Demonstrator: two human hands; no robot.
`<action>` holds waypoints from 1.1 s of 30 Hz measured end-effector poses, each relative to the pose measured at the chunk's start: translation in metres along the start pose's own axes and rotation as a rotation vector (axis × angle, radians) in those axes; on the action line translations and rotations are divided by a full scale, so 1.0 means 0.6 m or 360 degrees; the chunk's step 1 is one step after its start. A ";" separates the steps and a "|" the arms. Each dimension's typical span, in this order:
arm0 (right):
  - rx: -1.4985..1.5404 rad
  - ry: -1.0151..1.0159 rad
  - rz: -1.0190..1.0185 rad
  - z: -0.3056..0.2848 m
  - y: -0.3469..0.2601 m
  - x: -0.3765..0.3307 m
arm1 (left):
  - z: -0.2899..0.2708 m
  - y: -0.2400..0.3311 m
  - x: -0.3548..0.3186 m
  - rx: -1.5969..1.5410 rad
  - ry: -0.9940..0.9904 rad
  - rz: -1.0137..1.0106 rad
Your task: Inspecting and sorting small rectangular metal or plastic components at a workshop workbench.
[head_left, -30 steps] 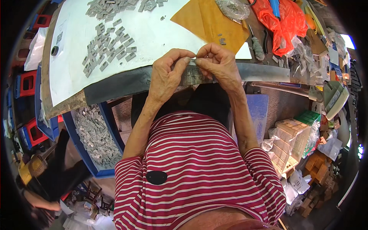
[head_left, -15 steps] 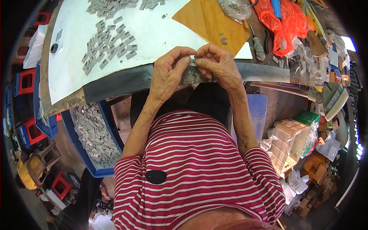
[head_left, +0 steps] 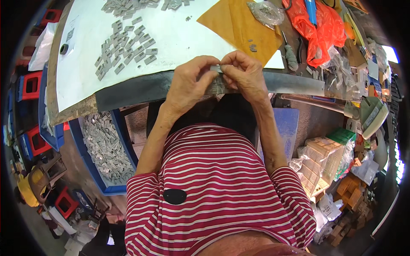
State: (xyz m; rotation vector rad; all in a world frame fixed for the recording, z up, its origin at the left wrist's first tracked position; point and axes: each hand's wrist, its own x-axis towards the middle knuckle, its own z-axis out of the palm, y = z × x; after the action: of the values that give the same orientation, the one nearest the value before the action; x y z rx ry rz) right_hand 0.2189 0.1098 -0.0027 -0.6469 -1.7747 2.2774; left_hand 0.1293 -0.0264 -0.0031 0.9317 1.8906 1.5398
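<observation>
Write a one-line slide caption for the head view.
Left hand and right hand with a small grey piece between them, near grey blocks scattered on white paper.

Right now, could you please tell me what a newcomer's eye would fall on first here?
The red-and-white striped shirt fills the lower middle, and a crumpled red plastic bag stands out at upper right. In the upper middle, the left hand and right hand come together at a small light piece. Many grey pieces lie on the white sheet at upper left.
</observation>
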 end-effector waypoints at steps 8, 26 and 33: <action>-0.0223 -0.0027 -0.0014 0.001 -0.006 0.014 | -0.010 -0.003 0.006 0.0761 0.0139 0.0645; -0.0068 0.0097 -0.0205 -0.006 0.005 0.024 | -0.158 -0.077 0.128 0.1145 0.0622 0.0683; -0.0157 0.0102 -0.0166 -0.028 0.001 0.009 | -0.171 -0.094 0.145 0.1534 0.0753 0.0393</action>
State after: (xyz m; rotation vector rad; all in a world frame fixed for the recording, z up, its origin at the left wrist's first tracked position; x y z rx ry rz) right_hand 0.2215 0.1263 -0.0074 -0.6212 -1.8544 2.0896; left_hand -0.0134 -0.0282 -0.0338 1.2879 3.0640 0.9574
